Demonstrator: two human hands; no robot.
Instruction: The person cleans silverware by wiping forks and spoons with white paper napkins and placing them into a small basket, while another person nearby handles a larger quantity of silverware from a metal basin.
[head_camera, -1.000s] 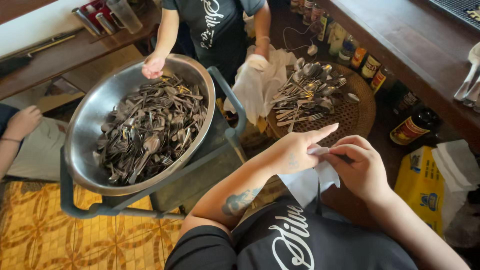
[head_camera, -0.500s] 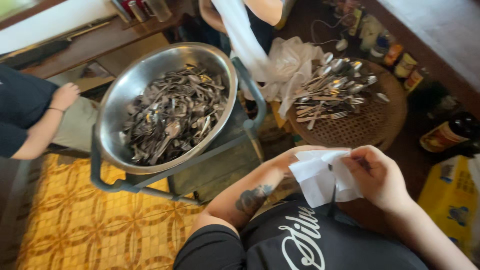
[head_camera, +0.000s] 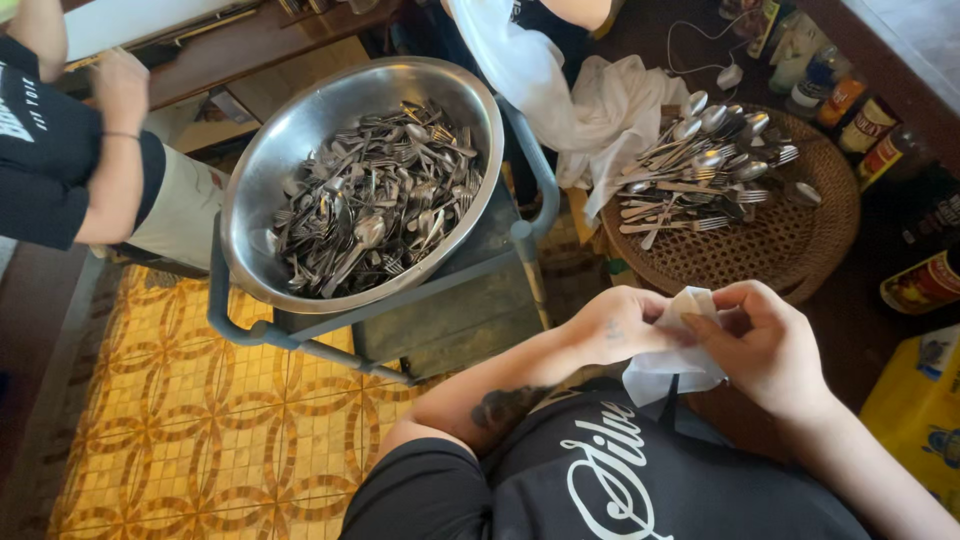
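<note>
Floor (head_camera: 170, 440): tiled, yellow-orange with a repeating brown ring-and-petal pattern, extending to the left of and below the hands. A darker plain strip (head_camera: 40, 340) borders it at far left.

Furniture: a grey-blue metal trolley (head_camera: 440, 310) with tubular rails stands up and left of the hands. Beyond it, at top left, a dark wooden shelf (head_camera: 250, 45) runs level, with a pale surface behind it. A round woven wicker stand (head_camera: 790, 250) sits directly above the hands. At top right, a dark wooden ledge (head_camera: 880, 60) crosses diagonally, meeting a light tiled surface (head_camera: 920, 30) at the corner.

Light: soft, even daylight; bright reflections at upper left, deep shade at right.
</note>
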